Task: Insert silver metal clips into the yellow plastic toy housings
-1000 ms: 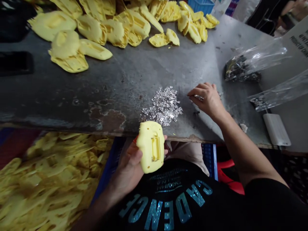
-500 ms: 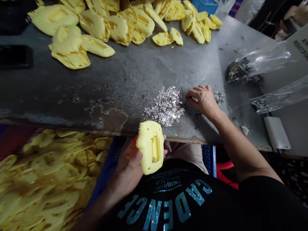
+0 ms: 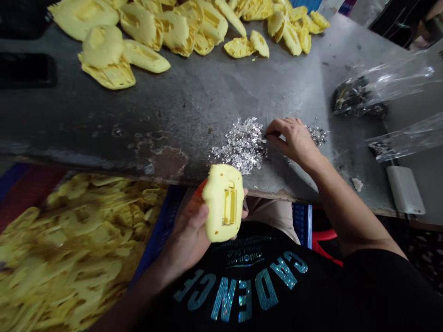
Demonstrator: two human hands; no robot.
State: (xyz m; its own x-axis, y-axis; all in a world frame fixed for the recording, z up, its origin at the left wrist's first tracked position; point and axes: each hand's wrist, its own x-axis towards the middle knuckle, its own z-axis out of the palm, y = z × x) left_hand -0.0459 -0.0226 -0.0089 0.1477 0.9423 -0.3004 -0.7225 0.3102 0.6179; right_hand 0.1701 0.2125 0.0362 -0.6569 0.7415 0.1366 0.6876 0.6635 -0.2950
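Observation:
My left hand [image 3: 192,230] grips a yellow plastic shell [image 3: 224,203] in front of my chest, below the table edge. An oblong battery compartment [image 3: 230,205] in the shell faces me. Something orange shows behind its left side. My right hand [image 3: 290,138] is over the table with thumb and fingers pinched together at the right edge of a heap of small shiny metal pieces [image 3: 242,143]. Whether a piece is between the fingertips is too small to make out. A second, smaller heap of metal pieces [image 3: 317,134] lies just beyond my right wrist.
Many yellow shells [image 3: 173,30] are piled along the table's far side. Below at left, a blue crate [image 3: 152,240] holds more yellow parts [image 3: 79,258]. Clear plastic bags [image 3: 360,97] with dark parts and a white box [image 3: 404,189] are at right. A black phone-like slab [image 3: 26,69] lies at left.
My right hand's fingers have drawn closer together at the edge of the metal heap. The view has shifted slightly; my left hand still holds the yellow shell.

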